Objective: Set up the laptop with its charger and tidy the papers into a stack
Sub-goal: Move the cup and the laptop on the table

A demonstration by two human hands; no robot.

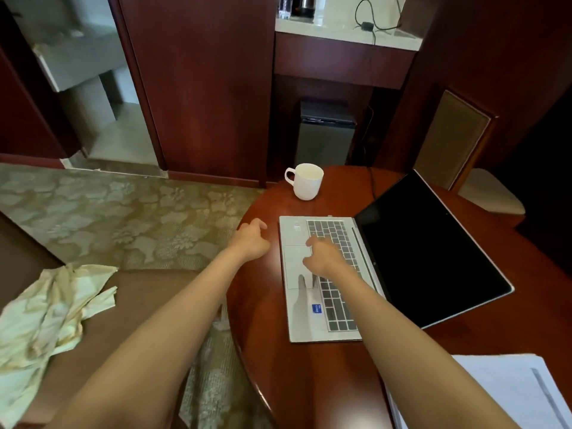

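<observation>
A silver laptop point(297, 308) lies open on the round wooden table point(266, 320), turned sideways, its dark screen point(430, 258) leaning to the right. My right hand point(325, 258) hovers over the touchpad and keyboard with loosely spread fingers and holds nothing. My left hand point(250, 239) hangs over the table's left edge beside the laptop, fingers relaxed and empty. A stack of white papers point(507, 394) lies at the table's near right. A thin black cable point(371, 181) runs off the table's far edge behind the screen.
A white mug point(306, 181) stands at the table's far side. A crumpled pale cloth point(52, 317) lies on a brown seat at the left. Patterned carpet covers the floor. A small fridge point(325, 140) sits under a counter with a black adapter point(368, 26).
</observation>
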